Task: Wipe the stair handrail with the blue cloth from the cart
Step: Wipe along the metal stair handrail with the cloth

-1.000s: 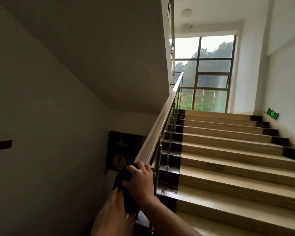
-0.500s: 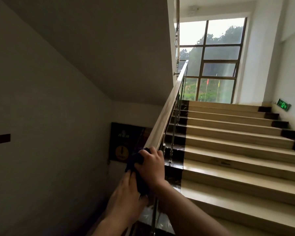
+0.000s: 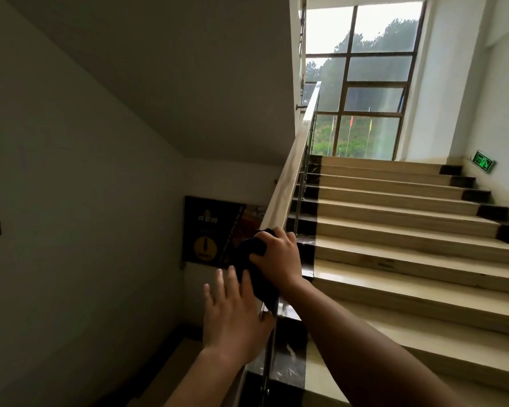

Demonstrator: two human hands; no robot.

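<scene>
The fingers of my right hand curl over the blue cloth, clamping it round the handrail. My left hand, which half a second ago was pressed against the cloth's tail, now has its fingers straight and spread just beside that tail (touching it or not, I cannot tell), with the thumb near the rail. The cloth sits further up the rail than a second ago. I judge the stroke is now running upward one-handed, with the left hand free to steady me. Most of the rail, climbing beside the stairs toward the window, looks yet to be wiped.
</scene>
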